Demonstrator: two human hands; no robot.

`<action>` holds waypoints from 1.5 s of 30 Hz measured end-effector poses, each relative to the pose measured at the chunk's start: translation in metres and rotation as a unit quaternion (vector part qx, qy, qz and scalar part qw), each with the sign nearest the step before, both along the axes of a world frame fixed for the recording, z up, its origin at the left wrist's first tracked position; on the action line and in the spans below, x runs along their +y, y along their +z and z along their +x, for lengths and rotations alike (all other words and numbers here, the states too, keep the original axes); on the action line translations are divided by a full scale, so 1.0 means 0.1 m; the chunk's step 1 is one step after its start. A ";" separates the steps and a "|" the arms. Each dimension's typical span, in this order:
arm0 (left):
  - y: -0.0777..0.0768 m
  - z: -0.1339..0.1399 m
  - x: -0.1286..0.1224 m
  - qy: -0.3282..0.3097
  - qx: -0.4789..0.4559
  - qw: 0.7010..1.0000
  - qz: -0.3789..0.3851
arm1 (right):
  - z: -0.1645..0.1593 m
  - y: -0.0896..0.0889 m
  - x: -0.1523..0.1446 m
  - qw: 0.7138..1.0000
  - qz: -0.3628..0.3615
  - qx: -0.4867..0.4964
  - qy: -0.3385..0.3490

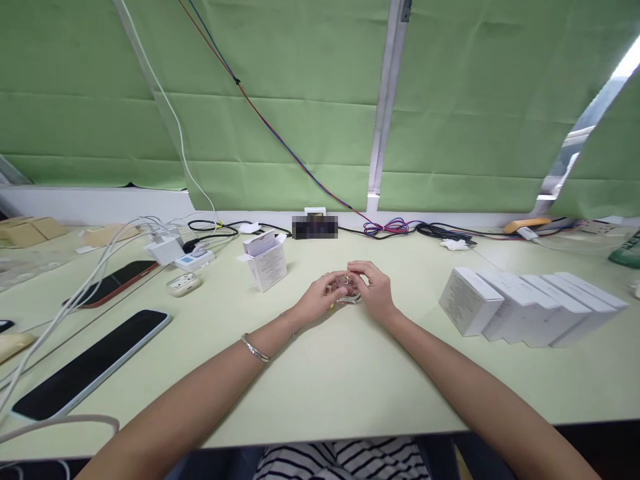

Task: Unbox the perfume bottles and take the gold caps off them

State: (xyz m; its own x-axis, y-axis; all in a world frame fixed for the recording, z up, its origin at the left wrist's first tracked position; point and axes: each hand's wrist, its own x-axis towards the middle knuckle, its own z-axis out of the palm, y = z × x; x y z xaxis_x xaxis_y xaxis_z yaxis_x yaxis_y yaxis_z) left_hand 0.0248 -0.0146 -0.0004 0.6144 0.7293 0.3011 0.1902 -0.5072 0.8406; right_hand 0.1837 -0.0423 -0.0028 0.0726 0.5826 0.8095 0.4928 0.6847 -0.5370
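Both hands meet at a small clear, rounded object (351,298) with pinkish and gold-coloured parts, resting at or just above the middle of the table. My left hand (324,293) is closed around its left side, with the thumb across the front. From the right, my right hand (373,288) curls over it, thumb and fingertips drawn together near a gold-coloured bit at the top. The fingers cover much of the object, so its exact kind cannot be made out. Left of my hands stands an open white box (269,265) with its flaps up.
Several white boxes (470,303) stand in a row at right. At left lie a large black-screened phone (95,360), a red-edged phone (117,280), an earbud case (185,285) and a white charger (165,248) with cables. Coiled black cable (445,233) runs along the back edge.
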 end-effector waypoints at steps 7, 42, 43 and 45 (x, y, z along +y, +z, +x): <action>0.01 0.01 -0.02 -0.007 -0.010 1.000 -0.010 | 0.03 0.02 -0.02 0.999 -0.020 -0.035 0.026; 0.04 0.02 -0.04 0.011 0.019 0.999 0.024 | 0.26 0.10 0.10 0.984 -0.070 -0.148 0.072; 0.03 0.03 -0.04 0.015 0.023 0.999 0.025 | 0.26 0.10 0.10 0.984 -0.070 -0.148 0.072; 0.02 0.03 -0.03 0.014 0.024 0.999 0.024 | 0.27 0.11 0.10 0.983 -0.069 -0.152 0.071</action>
State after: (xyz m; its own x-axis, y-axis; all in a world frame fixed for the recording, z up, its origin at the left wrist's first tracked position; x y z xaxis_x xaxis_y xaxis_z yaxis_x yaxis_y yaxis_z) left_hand 0.0281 -0.0177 0.0018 0.6079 0.7321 0.3074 0.2446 -0.5410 0.8047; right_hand 0.2105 -0.0321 0.0078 -0.2499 0.6748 0.6945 0.5501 0.6892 -0.4717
